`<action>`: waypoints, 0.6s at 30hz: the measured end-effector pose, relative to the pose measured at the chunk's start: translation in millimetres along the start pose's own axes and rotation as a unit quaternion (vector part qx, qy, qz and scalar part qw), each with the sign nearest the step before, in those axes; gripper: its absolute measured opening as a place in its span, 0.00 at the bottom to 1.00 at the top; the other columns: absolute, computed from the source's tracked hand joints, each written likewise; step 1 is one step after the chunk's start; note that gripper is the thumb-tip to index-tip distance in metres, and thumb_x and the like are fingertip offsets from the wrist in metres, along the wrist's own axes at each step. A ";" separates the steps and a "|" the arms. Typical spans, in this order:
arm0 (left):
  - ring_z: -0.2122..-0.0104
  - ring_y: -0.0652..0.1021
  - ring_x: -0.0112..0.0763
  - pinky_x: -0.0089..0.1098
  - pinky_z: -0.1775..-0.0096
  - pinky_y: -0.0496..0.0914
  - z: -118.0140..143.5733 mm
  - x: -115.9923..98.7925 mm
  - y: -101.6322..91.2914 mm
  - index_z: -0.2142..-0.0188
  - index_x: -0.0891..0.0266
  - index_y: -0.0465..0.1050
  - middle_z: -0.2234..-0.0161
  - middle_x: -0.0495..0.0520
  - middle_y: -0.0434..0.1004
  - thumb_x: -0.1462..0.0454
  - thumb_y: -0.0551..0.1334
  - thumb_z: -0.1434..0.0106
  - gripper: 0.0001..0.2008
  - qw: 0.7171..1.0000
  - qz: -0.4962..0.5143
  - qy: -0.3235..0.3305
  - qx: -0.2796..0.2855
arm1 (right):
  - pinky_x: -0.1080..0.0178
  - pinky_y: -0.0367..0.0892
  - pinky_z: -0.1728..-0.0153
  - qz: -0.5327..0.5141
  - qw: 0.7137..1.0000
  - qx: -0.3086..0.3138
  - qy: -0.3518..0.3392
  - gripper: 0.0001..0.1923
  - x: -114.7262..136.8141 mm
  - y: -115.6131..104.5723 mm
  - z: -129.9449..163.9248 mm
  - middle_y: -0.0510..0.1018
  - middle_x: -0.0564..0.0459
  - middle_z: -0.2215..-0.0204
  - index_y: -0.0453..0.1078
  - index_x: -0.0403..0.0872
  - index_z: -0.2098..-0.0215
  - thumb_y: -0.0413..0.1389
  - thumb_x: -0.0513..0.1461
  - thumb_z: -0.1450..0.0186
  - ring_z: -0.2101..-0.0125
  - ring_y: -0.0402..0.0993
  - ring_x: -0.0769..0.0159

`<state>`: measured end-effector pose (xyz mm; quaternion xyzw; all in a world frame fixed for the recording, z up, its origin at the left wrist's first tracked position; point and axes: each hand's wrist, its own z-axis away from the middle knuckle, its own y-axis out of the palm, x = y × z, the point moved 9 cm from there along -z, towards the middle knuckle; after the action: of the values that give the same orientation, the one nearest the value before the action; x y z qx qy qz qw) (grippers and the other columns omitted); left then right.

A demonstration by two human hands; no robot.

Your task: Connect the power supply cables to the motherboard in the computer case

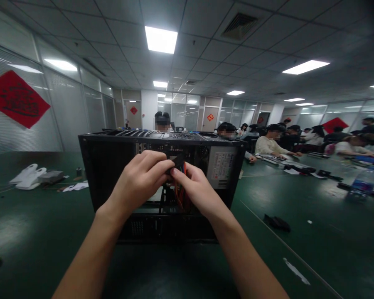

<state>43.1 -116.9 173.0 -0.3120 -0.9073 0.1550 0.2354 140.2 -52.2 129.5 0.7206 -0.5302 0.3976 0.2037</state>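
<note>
A black computer case (112,166) stands on the table in front of me, its open side facing me. My left hand (143,174) is closed, finger and thumb pinched at a small dark piece (179,162); whether it is a connector or a strap I cannot tell. My right hand (199,187) is closed around the top of a bundle of coloured power cables (180,195), right beside the left fingertips. The bundle hangs down inside the case. Right of the hands sits the power supply (222,166) with a white label. The hands hide part of the motherboard (171,148).
White plastic bags (28,176) and a grey box (52,177) lie on the green table (50,232) at left. At right are a black scrap (277,223), a strip of paper (296,270) and a large clear bottle (363,182). Several people sit beyond.
</note>
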 end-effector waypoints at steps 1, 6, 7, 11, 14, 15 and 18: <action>0.56 0.76 0.36 0.36 0.53 0.71 1.3 -2.3 -0.7 0.55 0.60 0.74 0.57 0.57 0.76 0.67 0.61 0.36 0.09 1.000 -0.007 0.014 -0.017 | 0.63 0.66 0.55 0.008 1.000 -0.003 -0.004 0.16 1.2 -1.2 -0.5 0.75 0.53 0.62 0.70 0.43 0.54 0.52 0.47 0.32 0.59 0.69 0.64; 0.56 0.77 0.35 0.37 0.52 0.72 12.0 7.3 -3.2 0.57 0.59 0.76 0.59 0.56 0.79 0.66 0.61 0.36 0.08 0.996 -0.025 -0.002 -0.080 | 0.58 0.63 0.45 0.194 0.975 -0.069 -0.081 0.20 15.9 -16.3 1.7 0.73 0.47 0.52 0.66 0.45 0.43 0.44 0.44 0.28 0.48 0.67 0.61; 0.56 0.78 0.35 0.37 0.53 0.72 13.8 10.6 -1.0 0.57 0.59 0.77 0.59 0.56 0.80 0.66 0.61 0.36 0.08 0.996 -0.027 -0.008 -0.079 | 0.56 0.60 0.42 0.254 0.956 -0.092 -0.114 0.20 21.0 -18.5 3.8 0.70 0.46 0.47 0.63 0.46 0.40 0.43 0.40 0.28 0.45 0.64 0.60; 0.58 0.78 0.35 0.35 0.55 0.73 19.8 25.0 17.6 0.57 0.62 0.77 0.59 0.58 0.80 0.65 0.61 0.35 0.09 0.998 0.001 -0.033 -0.051 | 0.52 0.58 0.39 0.466 0.861 -0.062 -0.193 0.25 17.1 0.3 7.4 0.62 0.42 0.41 0.58 0.47 0.36 0.40 0.32 0.30 0.40 0.59 0.56; 0.59 0.79 0.34 0.34 0.54 0.74 28.6 38.9 49.9 0.55 0.63 0.78 0.58 0.58 0.79 0.64 0.58 0.33 0.11 0.996 0.057 -0.067 0.018 | 0.54 0.64 0.44 0.561 0.815 -0.029 -0.144 0.23 -12.0 8.3 1.1 0.66 0.39 0.44 0.62 0.44 0.39 0.41 0.31 0.30 0.44 0.63 0.54; 0.58 0.79 0.34 0.35 0.53 0.74 33.6 44.1 63.6 0.54 0.63 0.77 0.57 0.58 0.80 0.64 0.57 0.32 0.12 0.993 0.074 -0.080 0.049 | 0.55 0.67 0.47 0.581 0.806 -0.020 -0.113 0.22 -24.8 7.9 -1.9 0.68 0.39 0.46 0.63 0.44 0.40 0.41 0.31 0.30 0.47 0.65 0.54; 0.55 0.79 0.37 0.37 0.51 0.73 54.1 57.4 105.2 0.52 0.59 0.77 0.55 0.57 0.80 0.65 0.57 0.33 0.13 0.978 0.107 -0.111 0.142 | 0.61 0.70 0.57 0.621 0.784 0.022 -0.017 0.19 -66.8 1.7 -9.0 0.71 0.42 0.52 0.66 0.45 0.47 0.42 0.29 0.31 0.55 0.71 0.58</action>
<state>26.7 -7.8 101.4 -0.3512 -0.8580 0.3405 0.1569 127.3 -6.2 81.9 0.2471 -0.8575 0.4371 -0.1121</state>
